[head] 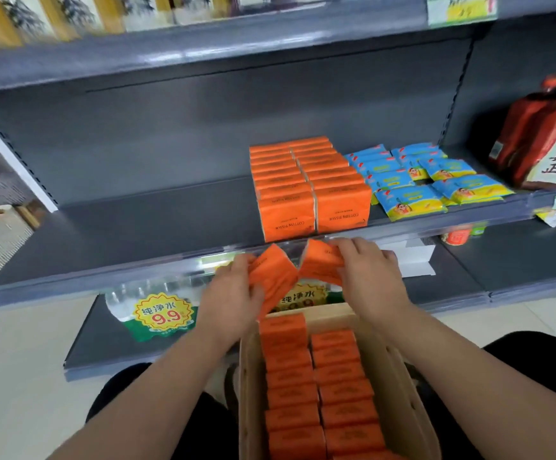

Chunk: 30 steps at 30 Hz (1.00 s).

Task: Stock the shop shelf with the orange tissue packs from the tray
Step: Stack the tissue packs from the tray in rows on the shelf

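A wooden tray (399,386) on my lap holds two rows of orange tissue packs (316,390). My left hand (226,303) grips one orange pack (275,277) and my right hand (369,277) grips another (321,260). Both packs are lifted above the tray's far end, just below the front edge of the grey shelf (137,240), and tilted toward each other. Two rows of orange packs (309,187) stand on the shelf, right of its middle.
Blue and yellow packets (425,184) lie right of the orange rows. Red wrapped bottles (548,141) stand at the far right. Below, bottled water (127,298) with a 9.9 price tag (162,315) sits on a lower shelf beside a white box (409,255).
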Available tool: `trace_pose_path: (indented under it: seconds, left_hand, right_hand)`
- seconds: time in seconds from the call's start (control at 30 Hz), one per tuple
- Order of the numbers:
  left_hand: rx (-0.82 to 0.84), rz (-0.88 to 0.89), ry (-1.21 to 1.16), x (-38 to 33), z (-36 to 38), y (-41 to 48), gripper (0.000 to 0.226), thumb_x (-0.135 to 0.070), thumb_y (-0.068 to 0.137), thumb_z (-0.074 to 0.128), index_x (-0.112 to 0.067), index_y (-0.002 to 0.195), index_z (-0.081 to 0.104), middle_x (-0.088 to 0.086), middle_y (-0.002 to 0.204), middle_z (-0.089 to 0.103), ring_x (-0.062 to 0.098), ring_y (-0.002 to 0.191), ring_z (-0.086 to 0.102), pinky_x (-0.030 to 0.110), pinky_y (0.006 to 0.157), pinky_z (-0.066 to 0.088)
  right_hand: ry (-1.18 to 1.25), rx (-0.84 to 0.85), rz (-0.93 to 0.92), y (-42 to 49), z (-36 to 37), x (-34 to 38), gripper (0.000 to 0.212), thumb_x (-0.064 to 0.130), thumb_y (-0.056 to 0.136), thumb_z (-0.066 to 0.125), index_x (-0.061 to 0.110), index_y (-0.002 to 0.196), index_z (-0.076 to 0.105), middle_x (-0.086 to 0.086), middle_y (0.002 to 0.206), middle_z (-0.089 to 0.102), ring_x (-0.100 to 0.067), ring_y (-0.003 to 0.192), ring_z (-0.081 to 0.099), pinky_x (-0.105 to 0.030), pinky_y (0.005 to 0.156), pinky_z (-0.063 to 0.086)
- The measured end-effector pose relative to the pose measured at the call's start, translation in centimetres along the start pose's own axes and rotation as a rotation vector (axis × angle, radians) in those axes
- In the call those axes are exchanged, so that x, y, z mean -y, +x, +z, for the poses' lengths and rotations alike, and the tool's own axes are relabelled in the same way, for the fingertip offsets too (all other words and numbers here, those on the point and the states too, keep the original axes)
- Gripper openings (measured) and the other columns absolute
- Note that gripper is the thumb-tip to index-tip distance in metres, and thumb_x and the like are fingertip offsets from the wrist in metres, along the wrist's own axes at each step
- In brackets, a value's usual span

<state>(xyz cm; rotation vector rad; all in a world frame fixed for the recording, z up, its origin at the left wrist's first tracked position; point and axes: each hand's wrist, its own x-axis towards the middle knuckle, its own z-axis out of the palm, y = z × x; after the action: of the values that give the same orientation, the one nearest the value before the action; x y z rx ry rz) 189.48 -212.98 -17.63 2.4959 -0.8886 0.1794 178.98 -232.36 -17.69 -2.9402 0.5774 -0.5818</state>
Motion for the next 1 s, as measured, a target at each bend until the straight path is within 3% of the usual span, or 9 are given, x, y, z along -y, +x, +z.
trace_pose_path:
  seconds: [0.17,0.37,0.5,0.7,0.83,1.0]
  left_hand:
    - [-0.123,-0.052,-0.006,0.5,-3.9,6.0,0.042,-0.018,0.088,0.05,-0.014,0.129,0.041,0.01,0.116,0.06,0.032,0.108,0.053,0.037,0.077,0.041]
    - [-0.169,-0.149,0.007,3.9,-5.4,12.8,0.037,-0.019,0.092,0.048,-0.011,0.128,0.042,0.012,0.118,0.06,0.033,0.11,0.052,0.038,0.079,0.041]
    - [-0.01,-0.266,0.162,6.5,-4.0,17.5,0.03,-0.017,0.093,0.042,-0.01,0.122,0.041,0.019,0.114,0.06,0.04,0.108,0.054,0.042,0.085,0.042]
    - [0.124,-0.196,0.316,9.1,-0.4,22.1,0.031,-0.017,0.092,0.045,-0.011,0.123,0.043,0.016,0.114,0.059,0.034,0.111,0.052,0.041,0.087,0.043]
    - [-0.01,-0.14,0.569,10.0,-0.7,27.4,0.032,-0.019,0.09,0.052,-0.019,0.122,0.05,0.007,0.118,0.06,0.029,0.117,0.047,0.039,0.088,0.044]
    - [-0.062,-0.208,0.525,10.1,-0.6,33.4,0.042,-0.013,0.086,0.052,-0.02,0.127,0.05,0.009,0.126,0.05,0.033,0.119,0.039,0.042,0.092,0.039]
  right_hand:
    - [0.045,-0.163,-0.029,7.8,-3.6,1.8,0.05,0.015,0.085,0.058,0.023,0.133,0.044,-0.004,0.12,0.054,-0.029,0.114,0.05,-0.042,0.088,0.036]
    - [0.014,-0.184,-0.057,16.0,-3.8,2.7,0.047,0.01,0.085,0.056,0.021,0.13,0.045,-0.006,0.121,0.053,-0.03,0.117,0.048,-0.043,0.093,0.035]
    - [-0.029,-0.158,-0.095,20.5,-2.6,2.9,0.046,0.009,0.086,0.053,0.02,0.13,0.045,-0.007,0.122,0.053,-0.03,0.118,0.047,-0.042,0.092,0.035]
    - [-0.034,-0.162,-0.149,25.2,-0.3,2.0,0.053,0.007,0.086,0.051,0.023,0.135,0.043,-0.006,0.125,0.052,-0.03,0.118,0.047,-0.042,0.095,0.033]
    - [-0.033,-0.14,-0.144,28.7,0.7,1.0,0.054,0.006,0.084,0.049,0.022,0.136,0.042,-0.008,0.125,0.051,-0.03,0.118,0.047,-0.042,0.096,0.032]
    - [-0.033,-0.081,-0.191,31.1,1.8,0.7,0.057,0.006,0.085,0.047,0.023,0.14,0.04,-0.009,0.129,0.045,-0.03,0.122,0.041,-0.041,0.101,0.03]
